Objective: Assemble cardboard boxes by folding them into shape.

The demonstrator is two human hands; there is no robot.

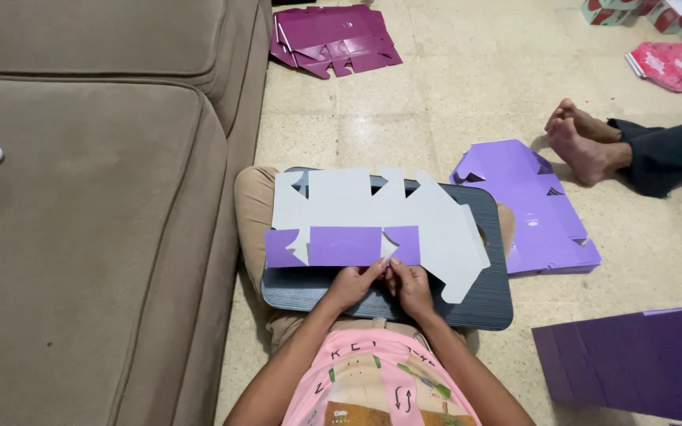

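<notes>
Both hands meet at the near edge of a flat grey-and-purple box blank [372, 225] on a lap tray [483, 304]. Left hand [350, 284] and right hand [412, 285] pinch its folded purple flap [345, 246].

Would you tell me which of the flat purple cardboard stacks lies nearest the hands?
The light purple stack right of the lap tray; the dark magenta stack lies far off by the sofa.
</notes>
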